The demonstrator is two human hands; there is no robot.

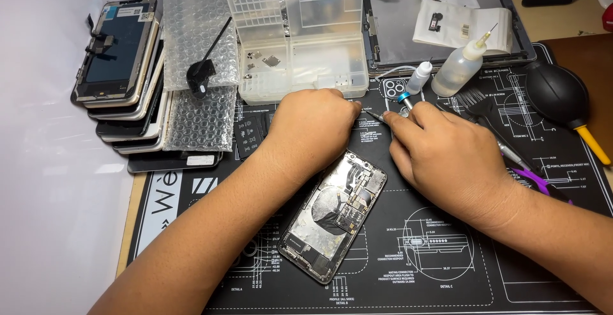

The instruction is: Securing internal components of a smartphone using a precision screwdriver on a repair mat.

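The right hand [447, 155] pinches a screwdriver [391, 112] low for control; the left hand [316, 126], curled, meets its tip, above the opened phone [333, 216] lying flat on the mat [447, 270].

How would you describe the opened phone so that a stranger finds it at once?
Start at the black work mat with white diagrams that covers the desk. Near its middle, just below the left hand and the right hand, lies the opened phone, tilted. Unlike the stacked screens at far left, it shows bare metal plates and circuit parts inside.
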